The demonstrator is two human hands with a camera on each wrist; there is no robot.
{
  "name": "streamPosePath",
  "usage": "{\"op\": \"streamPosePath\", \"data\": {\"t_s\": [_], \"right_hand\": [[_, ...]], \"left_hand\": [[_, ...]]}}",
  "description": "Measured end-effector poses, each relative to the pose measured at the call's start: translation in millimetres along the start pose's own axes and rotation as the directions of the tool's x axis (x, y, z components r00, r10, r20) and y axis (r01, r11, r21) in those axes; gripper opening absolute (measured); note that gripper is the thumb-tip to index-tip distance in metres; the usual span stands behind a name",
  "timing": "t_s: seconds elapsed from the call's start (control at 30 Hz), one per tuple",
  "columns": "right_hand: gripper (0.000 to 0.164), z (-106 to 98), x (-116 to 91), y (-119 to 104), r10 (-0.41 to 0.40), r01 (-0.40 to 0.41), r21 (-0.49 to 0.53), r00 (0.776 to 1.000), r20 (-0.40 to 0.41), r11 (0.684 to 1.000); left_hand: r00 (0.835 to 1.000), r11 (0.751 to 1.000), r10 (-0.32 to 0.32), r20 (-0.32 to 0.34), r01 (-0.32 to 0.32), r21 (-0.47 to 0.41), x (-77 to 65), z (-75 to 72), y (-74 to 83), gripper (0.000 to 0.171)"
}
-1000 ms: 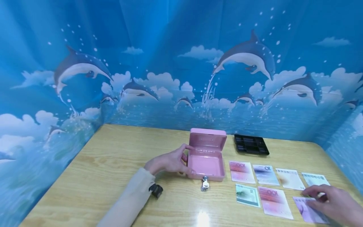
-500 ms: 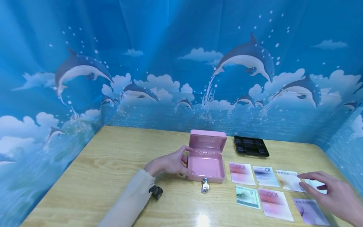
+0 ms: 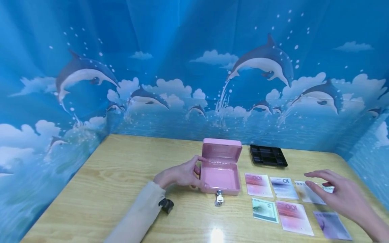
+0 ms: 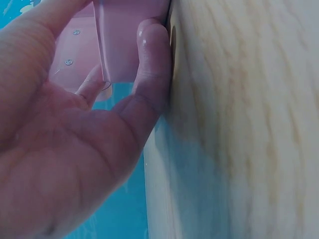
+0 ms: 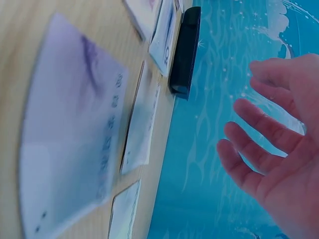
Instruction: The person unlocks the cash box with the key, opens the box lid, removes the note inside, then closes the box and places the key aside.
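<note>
An open pink cash box (image 3: 221, 177) stands mid-table with its lid raised; keys (image 3: 219, 198) hang from its front lock. My left hand (image 3: 183, 173) holds the box's left side, thumb by the front corner and index finger up near the lid. The left wrist view has that hand (image 4: 75, 134) with its fingers against the pink wall. My right hand (image 3: 341, 194) hovers over the right-hand banknotes, fingers spread and holding nothing. Beneath and beside it lie a brownish banknote (image 3: 305, 192), a purple banknote (image 3: 332, 225) and a pale green banknote (image 3: 328, 188), partly hidden by the hand.
More banknotes lie flat in two rows: a red one (image 3: 259, 185), a blue one (image 3: 284, 188), a green one (image 3: 264, 211) and another red one (image 3: 294, 217). A black compartment tray (image 3: 268, 156) sits behind them. A dolphin-print curtain (image 3: 170, 67) borders the wooden table (image 3: 130, 162).
My right hand has left the purple banknote, rising and moving back and leftward above the upper row. The banknotes lie where they were. My left hand stays on the cash box.
</note>
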State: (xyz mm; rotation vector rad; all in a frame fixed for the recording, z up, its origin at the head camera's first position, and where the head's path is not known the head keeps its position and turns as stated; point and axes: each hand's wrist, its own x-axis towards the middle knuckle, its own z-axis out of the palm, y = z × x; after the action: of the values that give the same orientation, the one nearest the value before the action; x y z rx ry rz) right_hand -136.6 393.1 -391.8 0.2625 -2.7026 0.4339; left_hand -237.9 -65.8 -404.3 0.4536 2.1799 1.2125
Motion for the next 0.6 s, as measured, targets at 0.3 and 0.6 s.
{"op": "streamPosePath", "data": {"t_s": [0.3,0.6], "right_hand": [[0.025,7,23,-11,-0.072,0.077,0.103,0.996,-0.046,0.992],[0.023,15,41,-22,-0.084,0.087,0.115,0.996,-0.039,0.990]], "left_hand": [[0.999,0.999,0.034,0.018,-0.034,0.007,-1.6,-1.4,-0.4,0.096],[0.999,0.999,0.038,0.024,-0.038,0.001,-0.9,-1.5,-0.7,0.096]]}}
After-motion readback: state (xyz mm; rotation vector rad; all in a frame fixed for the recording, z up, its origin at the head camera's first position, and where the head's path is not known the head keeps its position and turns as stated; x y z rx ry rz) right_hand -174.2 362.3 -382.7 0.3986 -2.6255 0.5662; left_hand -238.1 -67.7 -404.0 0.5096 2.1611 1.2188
